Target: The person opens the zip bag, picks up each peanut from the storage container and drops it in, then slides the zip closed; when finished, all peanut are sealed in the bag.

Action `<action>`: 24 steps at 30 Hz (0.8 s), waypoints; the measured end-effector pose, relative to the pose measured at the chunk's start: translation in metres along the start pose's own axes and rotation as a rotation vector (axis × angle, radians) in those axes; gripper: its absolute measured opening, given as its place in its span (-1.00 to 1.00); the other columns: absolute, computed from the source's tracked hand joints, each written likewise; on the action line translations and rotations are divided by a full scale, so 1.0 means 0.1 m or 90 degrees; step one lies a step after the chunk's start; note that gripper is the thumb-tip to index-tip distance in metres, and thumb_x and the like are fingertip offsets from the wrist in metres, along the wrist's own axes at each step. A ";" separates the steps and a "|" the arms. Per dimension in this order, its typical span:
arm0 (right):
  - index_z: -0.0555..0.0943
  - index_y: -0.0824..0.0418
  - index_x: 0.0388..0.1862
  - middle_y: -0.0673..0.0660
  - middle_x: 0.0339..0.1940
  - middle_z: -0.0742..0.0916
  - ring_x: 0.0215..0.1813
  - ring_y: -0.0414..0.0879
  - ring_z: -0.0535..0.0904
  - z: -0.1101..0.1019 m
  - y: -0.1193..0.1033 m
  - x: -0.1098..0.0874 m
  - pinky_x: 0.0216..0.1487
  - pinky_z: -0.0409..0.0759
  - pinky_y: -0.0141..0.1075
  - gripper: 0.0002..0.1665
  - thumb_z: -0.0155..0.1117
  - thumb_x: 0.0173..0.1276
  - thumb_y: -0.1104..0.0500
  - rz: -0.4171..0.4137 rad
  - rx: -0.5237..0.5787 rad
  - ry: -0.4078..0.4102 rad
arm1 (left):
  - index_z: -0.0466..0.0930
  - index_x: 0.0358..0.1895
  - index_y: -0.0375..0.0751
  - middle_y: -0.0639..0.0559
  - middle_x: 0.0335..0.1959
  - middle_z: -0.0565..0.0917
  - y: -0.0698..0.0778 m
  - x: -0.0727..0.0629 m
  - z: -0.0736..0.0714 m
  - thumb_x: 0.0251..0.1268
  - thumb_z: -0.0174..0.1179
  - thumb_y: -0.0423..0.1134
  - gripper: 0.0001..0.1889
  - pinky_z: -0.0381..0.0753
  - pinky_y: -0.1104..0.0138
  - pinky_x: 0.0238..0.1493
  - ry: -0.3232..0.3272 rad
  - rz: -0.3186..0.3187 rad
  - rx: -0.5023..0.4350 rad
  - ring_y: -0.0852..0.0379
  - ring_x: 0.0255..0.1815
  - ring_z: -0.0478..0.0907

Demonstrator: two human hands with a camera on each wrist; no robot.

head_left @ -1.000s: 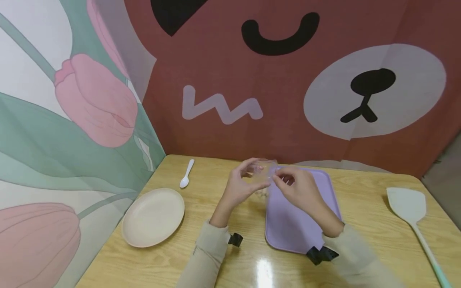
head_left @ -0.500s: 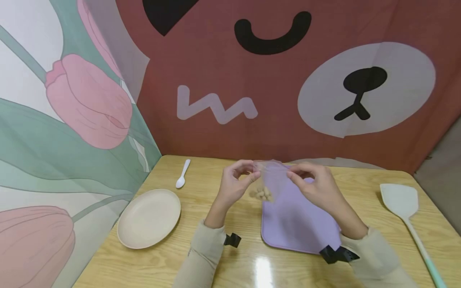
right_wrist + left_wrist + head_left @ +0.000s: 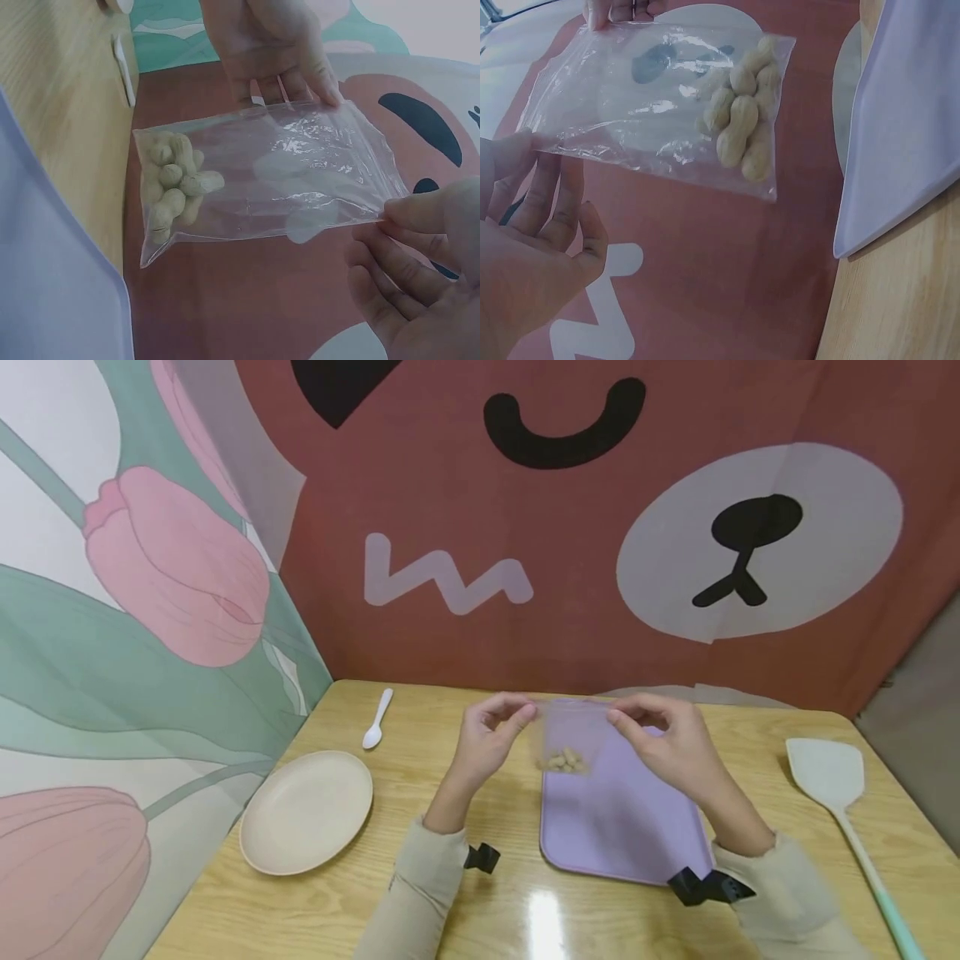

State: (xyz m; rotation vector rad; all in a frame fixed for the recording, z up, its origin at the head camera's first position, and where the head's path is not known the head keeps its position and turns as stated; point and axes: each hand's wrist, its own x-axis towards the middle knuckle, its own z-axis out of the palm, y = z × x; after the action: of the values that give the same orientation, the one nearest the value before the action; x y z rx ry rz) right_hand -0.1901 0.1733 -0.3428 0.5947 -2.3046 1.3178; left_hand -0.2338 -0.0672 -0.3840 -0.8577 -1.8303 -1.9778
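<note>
Between the two hands hangs a clear plastic bag (image 3: 573,735), upright, with several unshelled peanuts (image 3: 739,124) gathered at its bottom. My left hand (image 3: 486,737) pinches one upper corner between thumb and fingers. The opposite upper corner is pinched by my right hand (image 3: 670,745). In the right wrist view the bag (image 3: 262,172) is stretched out flat between both hands, its peanuts (image 3: 176,184) at the far end from the pinched edge. Whether the bag's top is sealed I cannot tell. It is held above the left back part of a purple tray (image 3: 607,835).
A cream plate (image 3: 307,814) lies at the left of the wooden table (image 3: 480,918), with a small white spoon (image 3: 377,720) behind it. At the right lies a white spatula (image 3: 828,777) with a green handle end. A printed cloth (image 3: 450,643) hangs behind the table.
The hands have moved apart, the right hand shifting rightward. The bag, earlier bunched between them, is now spread flat with the peanuts at its bottom in plain sight.
</note>
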 end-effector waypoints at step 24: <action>0.76 0.16 -0.29 -0.10 -0.36 0.72 -0.21 -0.15 0.63 0.24 -0.21 0.32 -0.08 0.59 -0.05 -0.91 0.45 0.24 0.32 -0.084 -0.005 -0.179 | 0.71 -0.21 -0.46 -0.24 -0.31 0.74 0.08 -0.01 0.04 0.33 0.24 -0.49 -0.91 0.60 0.26 -0.19 -0.061 0.073 0.050 0.10 -0.29 0.64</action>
State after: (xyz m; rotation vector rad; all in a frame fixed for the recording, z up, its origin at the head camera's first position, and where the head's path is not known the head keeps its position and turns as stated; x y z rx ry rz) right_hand -0.2083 0.1372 -0.3220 0.9673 -2.4385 1.2275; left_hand -0.2268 -0.0642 -0.3783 -1.0255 -1.8525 -1.8126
